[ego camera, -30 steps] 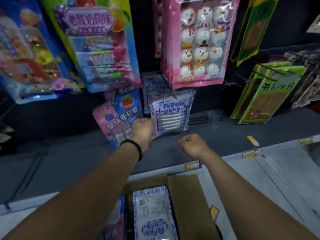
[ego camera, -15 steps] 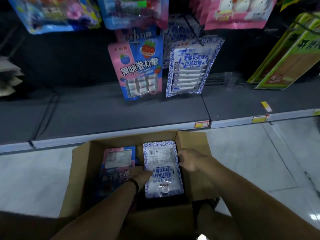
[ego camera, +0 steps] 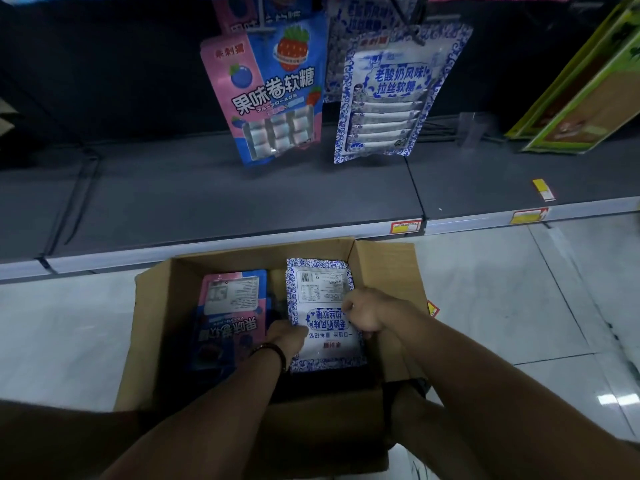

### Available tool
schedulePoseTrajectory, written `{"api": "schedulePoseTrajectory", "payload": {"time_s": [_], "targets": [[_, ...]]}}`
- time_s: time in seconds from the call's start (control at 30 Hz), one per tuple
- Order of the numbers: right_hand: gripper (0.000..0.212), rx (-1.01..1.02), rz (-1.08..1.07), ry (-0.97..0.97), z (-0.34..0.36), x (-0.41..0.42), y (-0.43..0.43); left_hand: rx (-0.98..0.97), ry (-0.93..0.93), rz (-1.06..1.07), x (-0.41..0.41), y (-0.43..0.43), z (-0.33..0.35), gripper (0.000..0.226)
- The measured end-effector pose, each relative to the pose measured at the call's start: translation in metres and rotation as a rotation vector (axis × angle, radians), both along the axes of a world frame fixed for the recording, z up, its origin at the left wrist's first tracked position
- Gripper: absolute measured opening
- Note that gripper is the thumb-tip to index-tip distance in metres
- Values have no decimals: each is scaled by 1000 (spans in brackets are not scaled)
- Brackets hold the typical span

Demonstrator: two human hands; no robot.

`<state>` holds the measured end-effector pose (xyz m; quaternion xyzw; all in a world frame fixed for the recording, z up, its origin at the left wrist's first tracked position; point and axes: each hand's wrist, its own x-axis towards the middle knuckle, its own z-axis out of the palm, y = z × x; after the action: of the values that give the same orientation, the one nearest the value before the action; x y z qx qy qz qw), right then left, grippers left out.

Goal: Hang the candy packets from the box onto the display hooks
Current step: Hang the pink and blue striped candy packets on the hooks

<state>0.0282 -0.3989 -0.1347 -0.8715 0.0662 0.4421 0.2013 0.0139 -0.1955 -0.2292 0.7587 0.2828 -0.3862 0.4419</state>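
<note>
Right hand has shifted inward, gripping the right edge of the blue-white packet; left hand grips its left edge inside the box. A pink packet lies beside.

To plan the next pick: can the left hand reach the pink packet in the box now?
Probably yes. The box is open, the pink packet lies uncovered, and the left hand is right beside it, though it holds the white packet by its edge.
</note>
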Motion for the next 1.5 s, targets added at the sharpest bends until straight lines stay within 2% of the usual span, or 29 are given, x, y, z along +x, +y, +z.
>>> {"api": "schedulePoseTrajectory", "payload": {"time_s": [0.03, 0.07, 0.13, 0.2, 0.3, 0.37, 0.47, 0.57, 0.63, 0.77, 0.83, 0.93, 1.0, 1.03, 1.07, 1.1, 1.17, 1.2, 1.27, 1.33, 1.47, 1.5], "targets": [[28, 2, -18, 1, 1, 1, 1, -13, -6, -8, 0, -2, -1, 6], [26, 9, -38, -1, 3, 1, 1, -28, -12, -14, 0, -2, -5, 10], [24, 16, -64, 11, 3, 0, 1, -50, -10, -11, 0, 1, -19, 35], [22, 17, -82, 36, 5, 0, 0, -97, -30, -6, -1, 7, -37, 45], [18, 37, -107, 44, 14, 3, -2, -149, -112, 15, -5, 12, 7, 33], [28, 31, -88, -30, 23, 4, -3, -189, -160, 64, -6, 24, 28, 19], [40, -34, -11, -160, 41, 6, 1, -298, -195, 140, -2, 46, 66, 20], [47, 21, 19, -215, 55, 13, 8, -381, -231, 201, 4, 67, 105, 21], [61, 97, 9, -269, 62, 16, 12, -438, -236, 272, 6, 76, 128, 23], [113, 102, 77, -425, 64, 10, 11, -510, -213, 374, 11, 82, 171, 18], [122, 154, 131, -543, 66, 9, 6, -509, -225, 366, 14, 83, 185, 20], [102, 335, 142, -646, 72, 11, -1, -529, -219, 370, 16, 83, 203, 21], [81, 450, 57, -686, 76, 10, -1, -550, -234, 392, 18, 84, 213, 24], [60, 510, -52, -681, 79, 11, -1, -548, -252, 390, 19, 84, 215, 30], [33, 512, -153, -666, 87, 9, -1, -526, -289, 377, 19, 83, 222, 37], [14, 491, -220, -658, 93, 9, -3, -489, -342, 335, 17, 83, 225, 39], [42, 437, -295, -655, 104, 13, -8, -373, -452, 244, 12, 79, 236, 26], [49, 448, -316, -654, 109, 14, -13, -334, -525, 168, 10, 76, 243, 19], [50, 483, -314, -627, 120, 16, -22, -355, -629, -47, 10, 69, 252, 30], [50, 489, -303, -575, 126, 17, -28, -412, -663, -154, 19, 61, 253, 37], [47, 550, -319, -516, 146, 20, -34, -421, -757, -77, 40, 38, 247, 8], [49, 587, -331, -514, 153, 22, -39, -407, -783, -46, 43, 32, 249, 8]]}}
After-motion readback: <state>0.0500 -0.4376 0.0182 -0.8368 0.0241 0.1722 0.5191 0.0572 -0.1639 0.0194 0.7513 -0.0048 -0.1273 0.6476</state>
